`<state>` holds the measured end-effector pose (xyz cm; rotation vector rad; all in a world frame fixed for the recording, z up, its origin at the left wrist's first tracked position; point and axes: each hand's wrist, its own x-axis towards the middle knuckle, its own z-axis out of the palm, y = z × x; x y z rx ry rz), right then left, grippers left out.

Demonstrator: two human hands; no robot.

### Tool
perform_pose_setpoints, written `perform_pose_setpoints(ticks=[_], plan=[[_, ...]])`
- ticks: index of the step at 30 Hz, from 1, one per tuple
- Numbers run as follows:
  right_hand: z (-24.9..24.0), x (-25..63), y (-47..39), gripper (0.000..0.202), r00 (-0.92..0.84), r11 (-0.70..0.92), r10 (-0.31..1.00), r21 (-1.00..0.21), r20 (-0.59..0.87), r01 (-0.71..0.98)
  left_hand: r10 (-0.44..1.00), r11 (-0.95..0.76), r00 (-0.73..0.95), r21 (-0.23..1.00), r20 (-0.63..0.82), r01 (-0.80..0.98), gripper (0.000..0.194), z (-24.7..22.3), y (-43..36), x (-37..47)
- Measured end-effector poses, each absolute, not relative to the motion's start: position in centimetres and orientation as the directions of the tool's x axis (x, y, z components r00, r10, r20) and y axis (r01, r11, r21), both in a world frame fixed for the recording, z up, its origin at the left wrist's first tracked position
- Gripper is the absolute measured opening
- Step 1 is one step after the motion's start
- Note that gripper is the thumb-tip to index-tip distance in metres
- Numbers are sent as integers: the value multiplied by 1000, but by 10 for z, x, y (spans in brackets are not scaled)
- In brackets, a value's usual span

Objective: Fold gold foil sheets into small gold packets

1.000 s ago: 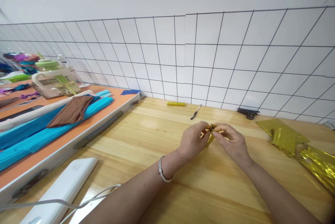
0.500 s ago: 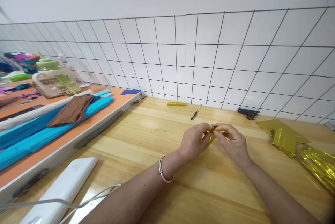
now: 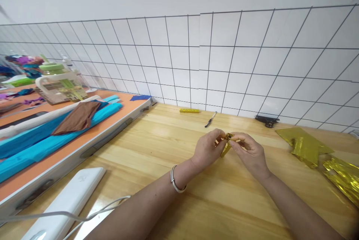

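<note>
Both hands meet above the wooden table [image 3: 157,150], right of the middle of the view. My left hand [image 3: 209,145], with a silver bangle at the wrist, pinches a small folded piece of gold foil [image 3: 226,149]. From the other side, my right hand [image 3: 250,154] grips the top of the same piece between thumb and fingers. The foil's lower end hangs down between the hands, and fingers cover part of it. Farther back lie a gold strip [image 3: 189,111] and a pen [image 3: 210,119].
Gold sheets [image 3: 304,144] and crinkled gold foil [image 3: 343,178] lie at the right, near a black clip-like object [image 3: 267,121]. At left are a white power bank [image 3: 67,199] with a cable, an orange board with blue rolls [image 3: 58,148], brown cloth [image 3: 77,118] and a green-lidded jar [image 3: 52,68].
The gold piece between my fingers has turned slightly, and more of its lower end shows. Both hands have hardly moved.
</note>
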<state>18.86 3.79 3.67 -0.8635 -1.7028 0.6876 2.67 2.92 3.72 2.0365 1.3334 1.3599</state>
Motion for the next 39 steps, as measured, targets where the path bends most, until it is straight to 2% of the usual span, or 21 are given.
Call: perform_pose_setpoints(ticks=[39], plan=[[29, 191, 42, 13, -122, 510, 860, -849, 496, 140, 859, -480, 94, 730, 503, 487, 10, 39, 27, 29]])
